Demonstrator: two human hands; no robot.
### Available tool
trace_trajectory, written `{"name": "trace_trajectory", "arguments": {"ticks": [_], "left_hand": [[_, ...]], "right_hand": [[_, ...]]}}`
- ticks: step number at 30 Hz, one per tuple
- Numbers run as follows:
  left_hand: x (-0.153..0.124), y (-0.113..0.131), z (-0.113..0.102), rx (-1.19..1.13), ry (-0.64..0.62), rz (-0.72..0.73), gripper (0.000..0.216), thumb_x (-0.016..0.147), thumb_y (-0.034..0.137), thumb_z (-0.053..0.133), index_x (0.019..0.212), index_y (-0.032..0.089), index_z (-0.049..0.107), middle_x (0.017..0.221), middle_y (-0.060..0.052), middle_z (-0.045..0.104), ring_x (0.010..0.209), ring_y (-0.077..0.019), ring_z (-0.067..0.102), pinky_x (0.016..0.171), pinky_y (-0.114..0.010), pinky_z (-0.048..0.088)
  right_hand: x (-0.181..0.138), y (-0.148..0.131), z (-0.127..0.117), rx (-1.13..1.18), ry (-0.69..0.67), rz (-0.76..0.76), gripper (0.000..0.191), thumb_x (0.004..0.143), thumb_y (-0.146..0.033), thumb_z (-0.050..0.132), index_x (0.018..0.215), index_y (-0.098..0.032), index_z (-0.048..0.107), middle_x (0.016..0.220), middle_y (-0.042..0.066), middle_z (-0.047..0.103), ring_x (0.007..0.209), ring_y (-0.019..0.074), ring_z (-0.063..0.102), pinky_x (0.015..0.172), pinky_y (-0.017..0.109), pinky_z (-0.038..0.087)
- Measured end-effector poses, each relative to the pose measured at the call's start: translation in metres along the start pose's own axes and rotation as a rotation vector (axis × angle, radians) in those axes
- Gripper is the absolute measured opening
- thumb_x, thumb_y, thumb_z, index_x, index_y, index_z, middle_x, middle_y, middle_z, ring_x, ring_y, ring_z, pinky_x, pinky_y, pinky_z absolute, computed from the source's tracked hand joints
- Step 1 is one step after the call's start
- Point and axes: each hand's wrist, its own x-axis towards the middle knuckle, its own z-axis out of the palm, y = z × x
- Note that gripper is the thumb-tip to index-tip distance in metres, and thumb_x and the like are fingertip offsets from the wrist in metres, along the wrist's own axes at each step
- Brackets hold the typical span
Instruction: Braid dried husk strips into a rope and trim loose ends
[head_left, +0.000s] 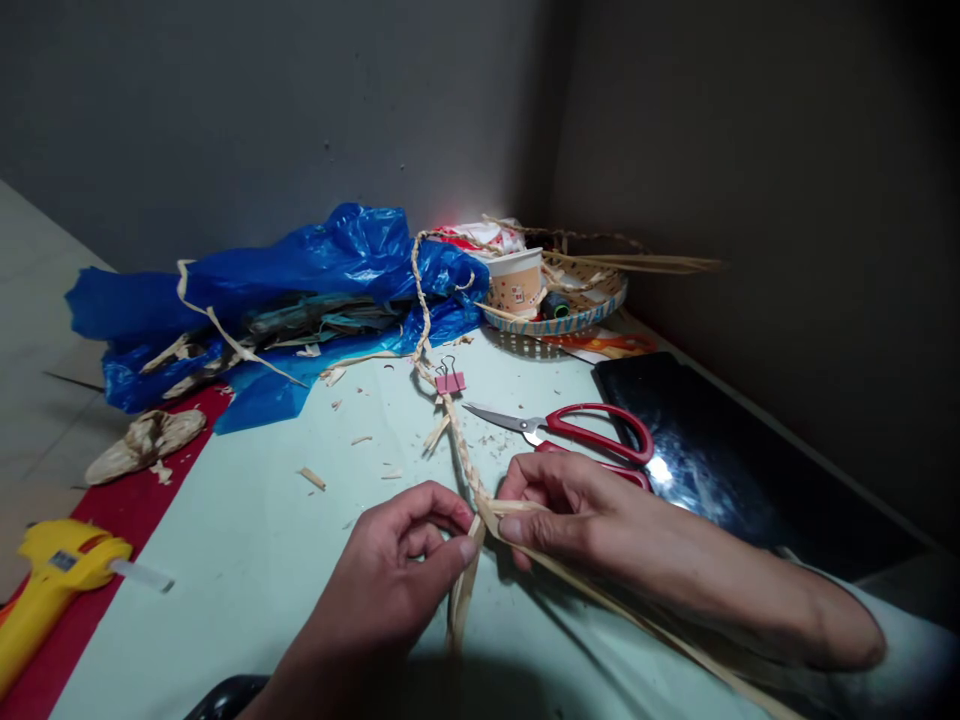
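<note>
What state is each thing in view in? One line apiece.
Left hand, pinching strands
Right hand, pinching strands
Braid, plaited, strands loose at near end
Clip, clamped on braid
Scissors, lying down, partly hidden
Glue gun, lying down, stick protruding
Bag, crumpled
Cup, upright
Basket, holding cup

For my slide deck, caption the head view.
Left hand and right hand grip pale strands of a braid, with a pink clip and red-handled scissors beyond.
</note>
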Motion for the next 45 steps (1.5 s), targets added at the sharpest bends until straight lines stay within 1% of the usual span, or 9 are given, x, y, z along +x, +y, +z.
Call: {"name": "trace_trajectory", "arguments": {"ticks": [10,16,24,26,28,31,34,40,45], "left_hand": [[-0.003,0.012,-0.001,-0.164,-0.052,-0.135,0.019,0.074,0.032,0.072,0.078,0.018,0.061,0.06,0.008,0.051,0.038,0.0,0.029,0.036,-0.016,0.015],[-0.004,0.017,-0.004,-0.059,-0.059,-0.117,0.019,0.075,0.033,0.071,0.082,0.018,0.062,0.067,0.004,0.054,0.056,-0.0072,0.044,0.048,-0.017,0.029],[0.0,0.004,-0.008,-0.173,-0.209,-0.121,0.013,0.085,0.031,0.06,0.084,0.019,0.058,0.063,0.007,0.043,0.047,-0.005,0.018,0.044,-0.023,0.01],[0.001,0.003,-0.005,-0.18,-0.199,-0.129,0.015,0.085,0.033,0.06,0.086,0.019,0.057,0.061,0.008,0.041,0.046,-0.0047,0.019,0.044,-0.022,0.011],[0.001,0.004,-0.002,-0.129,-0.148,-0.116,0.018,0.083,0.036,0.062,0.085,0.018,0.059,0.062,0.007,0.046,0.047,-0.0052,0.029,0.044,-0.02,0.017],[-0.001,0.007,0.003,-0.003,-0.068,-0.022,0.019,0.081,0.035,0.063,0.078,0.016,0.061,0.066,0.002,0.056,0.058,-0.0101,0.046,0.052,-0.021,0.032],[-0.001,0.007,0.005,0.01,-0.052,0.024,0.017,0.08,0.033,0.065,0.076,0.017,0.061,0.069,0.001,0.06,0.068,-0.0137,0.053,0.06,-0.023,0.038],[0.0,0.004,0.006,-0.088,-0.039,-0.048,0.024,0.082,0.04,0.063,0.076,0.017,0.062,0.056,0.008,0.043,0.046,-0.0059,0.029,0.043,-0.019,0.018],[0.0,0.005,0.008,-0.088,-0.033,-0.035,0.019,0.078,0.034,0.069,0.073,0.017,0.062,0.053,0.008,0.045,0.048,-0.0056,0.03,0.044,-0.018,0.021]], "right_hand": [[-0.001,0.003,-0.003,0.007,-0.005,0.006,0.029,0.084,-0.045,0.064,0.078,-0.018,0.056,0.067,-0.004,0.052,0.058,0.0095,0.039,0.05,0.022,0.028],[0.001,0.002,-0.003,-0.022,-0.006,0.021,0.027,0.083,-0.043,0.065,0.078,-0.018,0.057,0.068,-0.003,0.053,0.06,0.0102,0.04,0.051,0.022,0.028],[0.002,0.001,-0.004,-0.031,-0.015,-0.001,0.029,0.083,-0.044,0.066,0.076,-0.018,0.057,0.063,-0.006,0.045,0.057,0.0089,0.036,0.049,0.022,0.026],[0.002,0.003,-0.004,-0.034,-0.022,-0.016,0.029,0.083,-0.045,0.065,0.076,-0.018,0.057,0.063,-0.005,0.045,0.057,0.0091,0.037,0.049,0.022,0.026],[0.003,0.004,-0.003,-0.036,-0.03,-0.028,0.029,0.084,-0.045,0.064,0.077,-0.018,0.056,0.064,-0.005,0.047,0.058,0.0097,0.038,0.05,0.022,0.026],[0.002,0.005,-0.003,-0.03,-0.045,-0.04,0.029,0.085,-0.045,0.063,0.078,-0.018,0.056,0.066,-0.004,0.049,0.058,0.01,0.038,0.051,0.022,0.027],[0.0,0.004,-0.003,-0.018,-0.029,-0.03,0.029,0.086,-0.046,0.061,0.077,-0.018,0.056,0.067,-0.004,0.048,0.059,0.0098,0.038,0.051,0.022,0.027],[-0.003,-0.002,0.0,-0.051,-0.002,-0.034,0.027,0.086,-0.042,0.061,0.077,-0.018,0.054,0.069,-0.003,0.054,0.06,0.0104,0.04,0.052,0.022,0.029],[0.001,-0.002,0.0,0.046,-0.055,-0.044,0.026,0.082,-0.04,0.066,0.079,-0.017,0.055,0.069,-0.001,0.059,0.062,0.0109,0.043,0.055,0.022,0.03]]}}
